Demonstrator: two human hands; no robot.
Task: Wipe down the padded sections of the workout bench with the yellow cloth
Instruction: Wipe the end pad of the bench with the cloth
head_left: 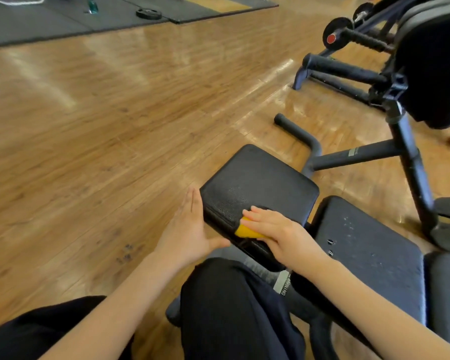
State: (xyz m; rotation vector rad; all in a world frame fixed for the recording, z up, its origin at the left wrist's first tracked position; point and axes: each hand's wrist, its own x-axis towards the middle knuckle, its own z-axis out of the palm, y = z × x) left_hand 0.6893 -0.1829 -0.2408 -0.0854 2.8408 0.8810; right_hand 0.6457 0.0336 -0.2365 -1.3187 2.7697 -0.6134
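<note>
In the upper left of the frame, dark grey rubber floor mats [63, 19] cover the far floor, with one green glass bottle [92, 6] and one black round weight plate [149, 14] standing on them. Below them the glossy brown wooden plank floor [102, 113] fills most of the left half.

At lower centre, the left hand [190, 229] lies open, its fingers straight and together, flat against the left side edge of the small black square padded seat section [260, 183] of the workout bench; its thumb reaches under the pad's near corner. The pad's vinyl is black and grained, with rounded corners, and a patch near the hands looks speckled or damp.

Just right of that, the right hand [273, 227] presses down with loosely bent fingers on the yellow folded cloth [247, 232], holding it against the near edge of the same pad. Only one small wedge of cloth shows under the palm; the rest is hidden.

Black trousers [231, 307] cover the person's knee at the bottom centre.

To the right, a second, longer black padded section [369, 250] lies apart from the first across a narrow gap, its surface flecked with pale spots. I count two pads of this bench clearly, plus part of a third dark pad at the far right edge.

At upper right stands another black metal-framed bench [400, 81], with one black dumbbell with a red end cap [338, 35] beside it.
</note>
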